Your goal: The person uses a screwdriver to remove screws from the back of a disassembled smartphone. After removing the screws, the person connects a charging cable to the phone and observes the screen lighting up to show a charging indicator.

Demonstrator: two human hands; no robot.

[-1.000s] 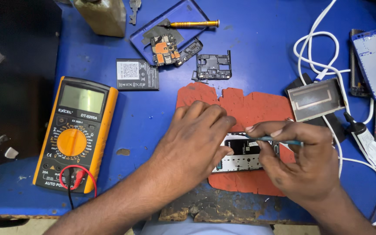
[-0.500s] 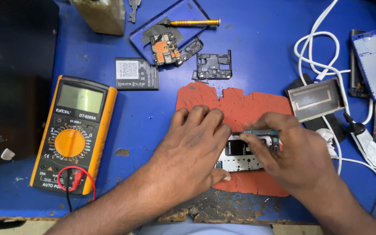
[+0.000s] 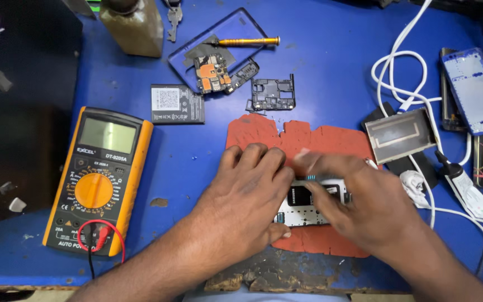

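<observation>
1. The phone (image 3: pixel 308 202), opened and pale inside, lies on the red mat (image 3: pixel 308 140) near the front of the blue tabletop (image 3: pixel 331 67), mostly covered by both hands.
2. Left of it, the meter (image 3: pixel 99 182) sits well apart, its red and black leads (image 3: pixel 99 235) looping off the front edge; an elbow swinging out could catch them and drag it, I judge.
3. The left hand (image 3: pixel 241 207) lies flat across the phone's left end, fingers (image 3: pixel 252 159) spread and pressing rather than gripping. If it lifts, the phone may skid on the mat.
4. The right hand (image 3: pixel 364 207) is blurred over the right end; I cannot tell whether its fingers pinch anything. A slip there could gouge the exposed parts.
5. Behind the mat, the battery (image 3: pixel 177 104), loose boards (image 3: pixel 272 94) and screwdriver (image 3: pixel 247 41) crowd the tabletop; a push forward would scatter them.
6. Right of the mat, a metal plate (image 3: pixel 401 134), white cable (image 3: pixel 415 67) and glue tube (image 3: pixel 459 179) sit near, leaving little room.
7. The front edge is chipped and close; small parts could roll off it. The freest room lies between meter and mat.
</observation>
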